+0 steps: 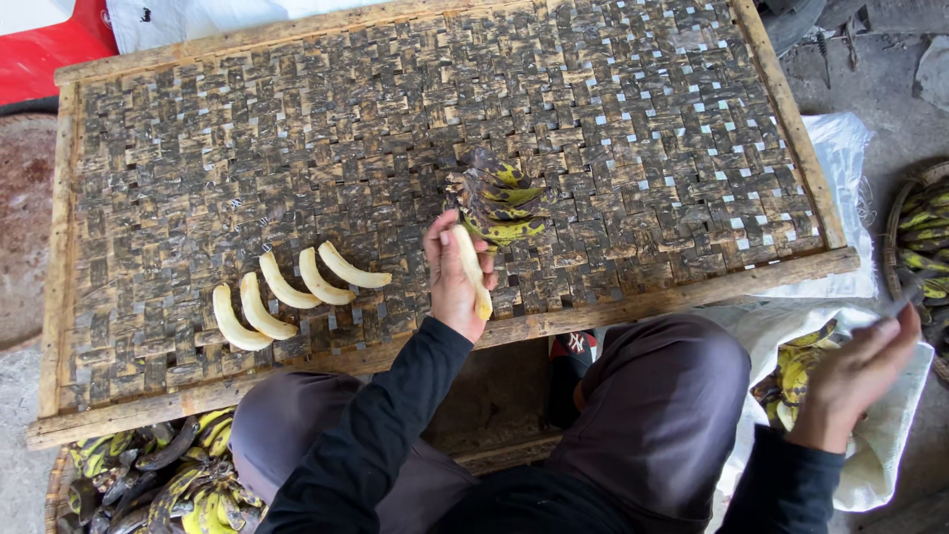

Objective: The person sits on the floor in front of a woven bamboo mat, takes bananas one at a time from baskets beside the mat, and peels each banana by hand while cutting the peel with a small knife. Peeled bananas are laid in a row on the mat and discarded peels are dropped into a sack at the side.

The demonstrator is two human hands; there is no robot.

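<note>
My left hand (pixel 450 272) is closed around a peeled pale banana (pixel 473 267), held over the near edge of a large woven bamboo tray (pixel 633 119). Just beyond the hand, a bunch of dark yellow-black bananas (pixel 499 198) rests on the tray. Several peeled bananas (pixel 297 287) lie in a row on the tray to the left. My right hand (pixel 855 371) is out to the right, over a white sack, pinching a small thin object that is too blurred to identify.
A white sack (pixel 870 445) at the right holds yellow-green bananas (pixel 796 371). A basket (pixel 919 237) of bananas stands at the far right edge. Another basket of unpeeled bananas (pixel 168 475) sits at the lower left. My knees are under the tray's near edge.
</note>
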